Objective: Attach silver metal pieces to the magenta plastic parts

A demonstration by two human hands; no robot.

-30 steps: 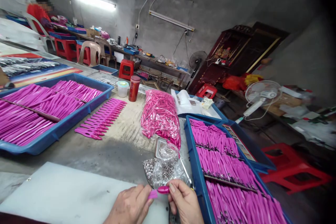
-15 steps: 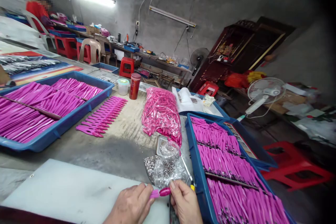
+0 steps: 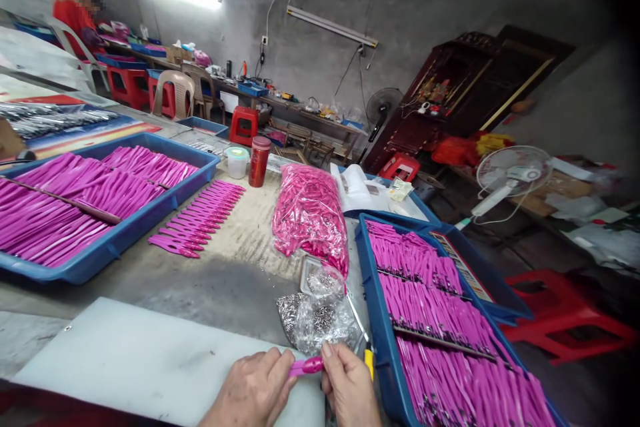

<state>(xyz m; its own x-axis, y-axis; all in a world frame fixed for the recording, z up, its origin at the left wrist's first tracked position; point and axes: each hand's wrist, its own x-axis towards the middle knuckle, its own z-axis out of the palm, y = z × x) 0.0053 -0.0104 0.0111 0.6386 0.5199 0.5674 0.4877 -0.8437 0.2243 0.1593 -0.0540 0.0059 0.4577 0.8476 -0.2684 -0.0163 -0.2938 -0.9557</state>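
Low in the frame, my left hand (image 3: 255, 383) is closed around a flat pink plastic handle (image 3: 297, 368), most of it hidden in the fingers. My right hand (image 3: 349, 380) pinches a shiny darker-pink pointed cap (image 3: 313, 365) between thumb and fingers. The cap's near end meets the end of the handle, with no gap showing. Both hands are over the right end of a whitish board (image 3: 135, 353). Just beyond them lie clear plastic bags of small metal parts (image 3: 323, 320). A tool with a yellow handle (image 3: 369, 361) lies beside my right hand.
Blue trays of pink handles stand left (image 3: 107, 257) and right (image 3: 383, 353). A row of capped pieces (image 3: 203, 217), a bag of darker-pink caps (image 3: 310, 210), a red tumbler (image 3: 259, 161) and a lidded tub (image 3: 237, 163) sit farther back. Someone in red (image 3: 73, 20) sits far left.
The darker-pink cap and the pink handle, apart before, are now together end to end. My right hand has moved slightly left toward my left hand.
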